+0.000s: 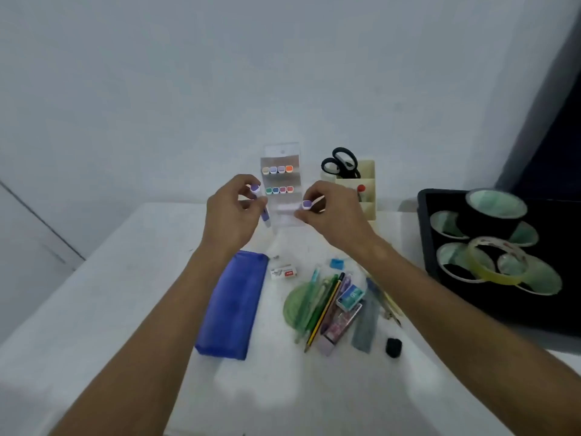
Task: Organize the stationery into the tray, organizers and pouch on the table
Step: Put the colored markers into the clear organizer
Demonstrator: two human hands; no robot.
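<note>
Purple-capped markers are in both hands in the head view. The left hand pinches one purple marker between thumb and curled fingers, cap up, barrel pointing down toward the counter. The right hand pinches a second purple-capped marker at its cap end, holding it at the lowest tier of the clear acrylic tiered marker organizer that stands at the far side of the white counter. Two upper tiers of that organizer each carry a row of four markers with coloured caps.

Just right of it stands a cream desk organizer holding black-handled scissors. Further right, a black tray holds several rolls of tape, one of them clear yellowish and leaning on the others.

Nearer the person, a blue fabric pouch lies flat on the counter. Beside it is a small white eraser, then a loose heap with a green round protractor, pens, a yellow-and-black pencil, a small staples box and a grey ruler. A small blue sharpener and a black cap-like object lie apart from the heap.
</note>
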